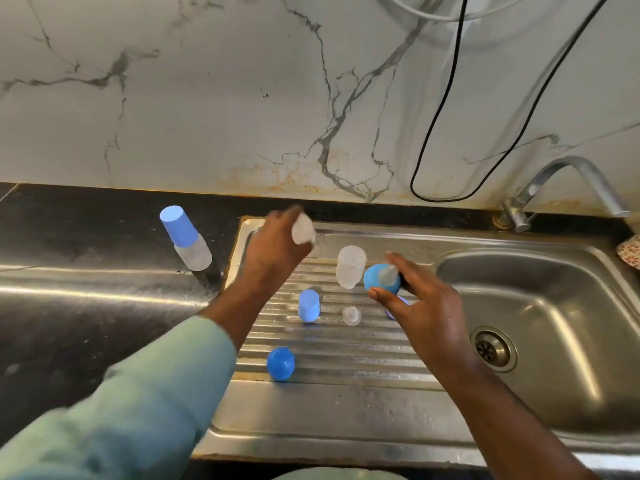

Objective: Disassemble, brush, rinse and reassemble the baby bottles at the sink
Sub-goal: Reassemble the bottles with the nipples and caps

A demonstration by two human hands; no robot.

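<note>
My left hand [273, 249] grips a clear bottle body [303, 230] above the far left of the ribbed drainboard [332, 355]. My right hand [420, 306] pinches a blue collar with its clear teat [382, 277] over the drainboard's right side. A second clear bottle body [350, 266] stands between my hands. On the ribs lie a blue cap [309, 305], a loose clear teat [352, 315] and a round blue collar [281, 363]. Another blue piece [398, 304] is mostly hidden under my right hand. A whole bottle with a blue cap [186, 237] stands on the dark counter to the left.
The steel sink basin [554, 306] with its drain [493, 348] lies to the right, under a curved tap [568, 188]. A black cable [440, 126] hangs down the marble wall. A patterned cloth [630, 252] shows at the right edge.
</note>
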